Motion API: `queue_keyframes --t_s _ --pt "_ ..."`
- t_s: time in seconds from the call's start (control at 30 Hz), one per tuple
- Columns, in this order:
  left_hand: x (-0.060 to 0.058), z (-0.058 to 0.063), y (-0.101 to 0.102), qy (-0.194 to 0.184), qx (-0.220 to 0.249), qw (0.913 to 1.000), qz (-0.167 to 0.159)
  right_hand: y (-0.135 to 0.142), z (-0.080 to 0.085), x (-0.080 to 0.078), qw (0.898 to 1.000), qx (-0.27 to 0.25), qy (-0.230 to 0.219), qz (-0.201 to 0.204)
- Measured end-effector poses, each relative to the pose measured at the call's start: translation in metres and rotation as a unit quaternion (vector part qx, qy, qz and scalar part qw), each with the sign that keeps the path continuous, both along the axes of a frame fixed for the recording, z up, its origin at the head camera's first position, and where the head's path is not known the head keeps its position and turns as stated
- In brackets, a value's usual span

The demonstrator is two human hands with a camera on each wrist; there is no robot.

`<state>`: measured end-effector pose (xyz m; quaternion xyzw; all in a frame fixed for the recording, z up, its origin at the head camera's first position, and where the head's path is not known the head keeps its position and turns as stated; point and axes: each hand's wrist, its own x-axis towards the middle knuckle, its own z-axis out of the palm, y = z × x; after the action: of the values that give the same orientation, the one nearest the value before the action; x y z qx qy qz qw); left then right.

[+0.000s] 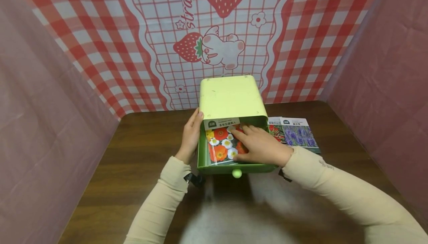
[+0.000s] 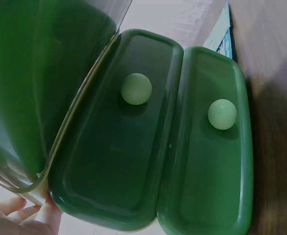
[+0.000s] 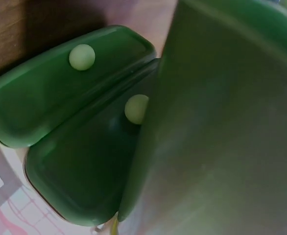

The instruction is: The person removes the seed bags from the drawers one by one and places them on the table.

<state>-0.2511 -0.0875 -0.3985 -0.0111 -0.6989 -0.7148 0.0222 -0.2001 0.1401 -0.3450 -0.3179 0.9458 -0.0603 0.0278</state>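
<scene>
A small cabinet point(image 1: 230, 97) with a pale green shell stands on the table, its green top drawer point(image 1: 214, 169) pulled out. Inside the drawer lies a flower seed packet point(image 1: 219, 153) printed with orange, red and white poppies. My right hand point(image 1: 262, 145) reaches into the drawer, its spread fingers resting on the packet's right part. Against the cabinet's left side rests my left hand point(image 1: 191, 136), fingers extended; its fingertips show at the lower left of the left wrist view. The right hand is out of sight in the right wrist view.
Right of the cabinet lie a purple-flowered packet point(image 1: 298, 134) and a partly covered red-flowered packet point(image 1: 276, 131). Two lower drawers with round knobs, a middle drawer point(image 2: 109, 161) and a bottom drawer point(image 2: 207, 171), are closed. A checked strawberry cloth point(image 1: 100, 43) hangs behind.
</scene>
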Motion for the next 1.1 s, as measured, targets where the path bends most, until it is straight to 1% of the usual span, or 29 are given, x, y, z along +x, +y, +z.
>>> queue_keyframes --t_s 0.17,0.3,0.47,0.7,0.77,0.87,0.97,1.1 --pt "0.0002 0.0003 -0.0001 0.000 0.002 1.0000 -0.002 -0.0008 0.0002 -0.0003 0.999 -0.036 -0.015 0.004" --pt "0.0006 0.0002 -0.0007 -0.005 0.007 1.0000 0.001 -0.0022 -0.0001 -0.0006 0.996 -0.075 -0.054 -0.002" --pt "-0.0008 0.0003 -0.0015 -0.008 0.002 0.9999 -0.007 -0.0025 0.0019 0.0011 0.986 -0.123 -0.106 -0.028" --pt "-0.0025 0.0026 -0.0024 -0.014 -0.005 0.9998 -0.014 -0.0007 0.0041 0.0019 0.971 -0.192 -0.135 -0.054" --pt "-0.0027 0.0019 -0.0027 -0.013 -0.004 0.9998 -0.014 0.0000 0.0040 0.0011 0.963 -0.213 -0.150 -0.068" --pt "-0.0024 0.0000 -0.0024 -0.007 -0.002 0.9999 -0.011 0.0007 0.0046 -0.0006 0.946 -0.253 -0.182 -0.090" --pt "-0.0015 -0.0008 -0.0015 0.000 0.001 1.0000 -0.006 0.0016 0.0045 -0.0035 0.925 -0.294 -0.215 -0.106" --pt "-0.0015 -0.0018 -0.0011 0.009 0.001 1.0000 -0.003 0.0021 0.0033 -0.0074 0.892 -0.338 -0.264 -0.144"
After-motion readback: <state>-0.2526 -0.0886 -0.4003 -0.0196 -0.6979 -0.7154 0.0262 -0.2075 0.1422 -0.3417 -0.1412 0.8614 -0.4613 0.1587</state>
